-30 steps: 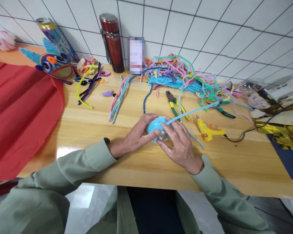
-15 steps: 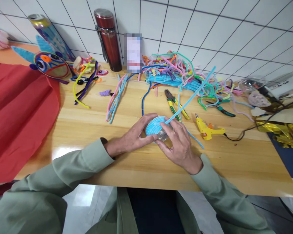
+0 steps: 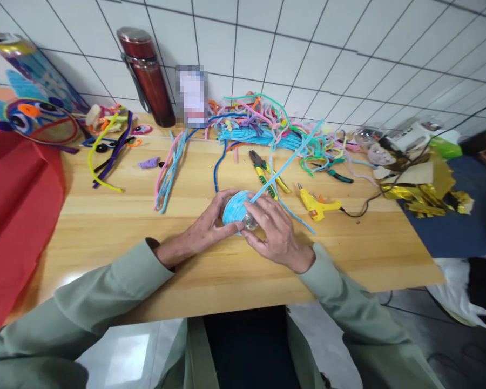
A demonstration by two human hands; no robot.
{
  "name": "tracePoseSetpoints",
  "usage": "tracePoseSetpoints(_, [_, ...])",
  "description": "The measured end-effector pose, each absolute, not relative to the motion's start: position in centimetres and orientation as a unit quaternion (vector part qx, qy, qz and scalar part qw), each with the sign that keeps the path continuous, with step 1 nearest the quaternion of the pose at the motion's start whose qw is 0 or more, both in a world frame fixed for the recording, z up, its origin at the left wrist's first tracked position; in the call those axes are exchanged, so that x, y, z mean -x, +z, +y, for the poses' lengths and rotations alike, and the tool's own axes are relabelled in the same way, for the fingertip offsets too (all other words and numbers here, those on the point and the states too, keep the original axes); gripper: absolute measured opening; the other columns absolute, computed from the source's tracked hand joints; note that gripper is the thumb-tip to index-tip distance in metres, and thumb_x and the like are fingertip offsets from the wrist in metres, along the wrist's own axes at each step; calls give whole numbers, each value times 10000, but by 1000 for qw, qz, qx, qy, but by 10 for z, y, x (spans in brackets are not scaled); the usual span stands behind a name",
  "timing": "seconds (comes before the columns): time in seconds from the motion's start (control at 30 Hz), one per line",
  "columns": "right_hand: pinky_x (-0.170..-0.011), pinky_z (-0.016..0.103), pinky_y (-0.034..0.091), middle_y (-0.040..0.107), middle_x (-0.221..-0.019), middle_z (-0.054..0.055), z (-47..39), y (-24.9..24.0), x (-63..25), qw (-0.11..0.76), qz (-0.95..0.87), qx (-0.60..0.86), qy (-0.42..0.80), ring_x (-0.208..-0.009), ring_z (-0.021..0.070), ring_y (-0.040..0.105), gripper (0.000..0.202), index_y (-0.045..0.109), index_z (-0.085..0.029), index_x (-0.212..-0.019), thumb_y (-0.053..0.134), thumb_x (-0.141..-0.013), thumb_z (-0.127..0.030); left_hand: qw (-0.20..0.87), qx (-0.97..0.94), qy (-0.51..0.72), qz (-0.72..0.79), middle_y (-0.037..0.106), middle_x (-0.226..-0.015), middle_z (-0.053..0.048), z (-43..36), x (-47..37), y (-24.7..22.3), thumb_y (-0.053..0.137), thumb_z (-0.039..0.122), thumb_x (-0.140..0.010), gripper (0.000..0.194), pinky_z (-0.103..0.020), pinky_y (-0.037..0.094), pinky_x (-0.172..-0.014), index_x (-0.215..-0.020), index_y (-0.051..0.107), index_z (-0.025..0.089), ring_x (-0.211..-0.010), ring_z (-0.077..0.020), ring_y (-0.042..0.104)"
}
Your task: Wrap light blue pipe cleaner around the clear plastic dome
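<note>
Between my two hands is a clear plastic ball (image 3: 250, 220), partly covered by rows of wound light-blue pipe cleaner (image 3: 234, 209). My left hand (image 3: 208, 224) is curled around the wound side, its thumb along the lower front. On the clear side, my right hand (image 3: 274, 231) has its fingers bent over the ball and pressing the pipe cleaner near its edge. From those fingertips a loose light-blue length (image 3: 294, 156) sticks up to the right. Beyond my right hand lie pliers with yellow-green handles (image 3: 269, 175) and a yellow glue gun (image 3: 316, 204).
A pile of coloured pipe cleaners (image 3: 263, 135) runs along the tiled wall. To the left are a red thermos (image 3: 148, 81), a phone (image 3: 191, 97), a decorated blue can (image 3: 36, 70) and red cloth (image 3: 20, 216). Gold foil (image 3: 429, 189) and a black cord (image 3: 362, 208) lie right.
My view has turned to the right, so the table's things appear farther left and more shows at the right. Both hands keep their hold on the ball, with hardly any finger movement.
</note>
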State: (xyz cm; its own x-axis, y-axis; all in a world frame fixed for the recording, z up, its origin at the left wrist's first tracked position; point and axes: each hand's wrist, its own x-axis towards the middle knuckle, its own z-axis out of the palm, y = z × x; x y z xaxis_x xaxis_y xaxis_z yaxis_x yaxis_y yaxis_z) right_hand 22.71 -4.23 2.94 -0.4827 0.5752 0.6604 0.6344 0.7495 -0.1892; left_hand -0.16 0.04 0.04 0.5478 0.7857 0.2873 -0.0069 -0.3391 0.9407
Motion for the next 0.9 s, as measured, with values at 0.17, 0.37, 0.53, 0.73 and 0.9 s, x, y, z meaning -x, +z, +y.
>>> tracePoseSetpoints(0.17, [-1158, 544, 600, 700, -1491, 174, -42, 42, -262, 343, -856, 381, -59, -1409, 321, 672, 668, 401, -218, -1667, 655, -1049, -239, 523, -686, 404, 303, 595, -1489, -124, 2, -2, -2, 804, 516, -959, 682, -510, 509, -1226, -1495, 478, 251, -1391, -303, 608])
tracePoseSetpoints(0.37, [-1068, 566, 622, 799, -1291, 169, -28, 21, -399, 192, -831, 504, -135, -1210, 346, 757, 464, 668, -178, -1410, 501, -985, -94, 498, -653, 458, 340, 609, -1481, -128, 7, -5, -12, 835, 567, -915, 743, -550, 494, -1238, -1484, 467, 263, -1393, -322, 620])
tracePoseSetpoints(0.53, [-987, 536, 636, 799, -1267, 184, -21, -6, -453, 108, -835, 531, -90, -1123, 353, 771, 481, 652, -164, -1424, 508, -967, -127, 432, -670, 488, 356, 542, -1568, -156, 7, -4, -17, 843, 504, -921, 779, -550, 469, -1270, -1546, 444, 267, -1472, -334, 570])
tracePoseSetpoints(0.73, [-802, 492, 612, 784, -968, 139, -10, 2, -445, 111, -853, 505, -75, -881, 337, 731, 496, 678, -146, -1389, 538, -914, -144, 364, -705, 502, 344, 519, -1580, -166, 9, -3, -18, 859, 473, -910, 795, -575, 421, -1313, -1565, 457, 267, -1509, -351, 530])
tracePoseSetpoints(0.9, [-753, 416, 581, 740, -955, 72, -9, 37, -420, 251, -806, 536, 18, -852, 276, 711, 264, 723, -246, -1239, 631, -1002, -319, 420, -668, 506, 349, 554, -1550, -162, 9, -4, -16, 844, 491, -921, 765, -567, 445, -1295, -1541, 463, 257, -1475, -346, 570])
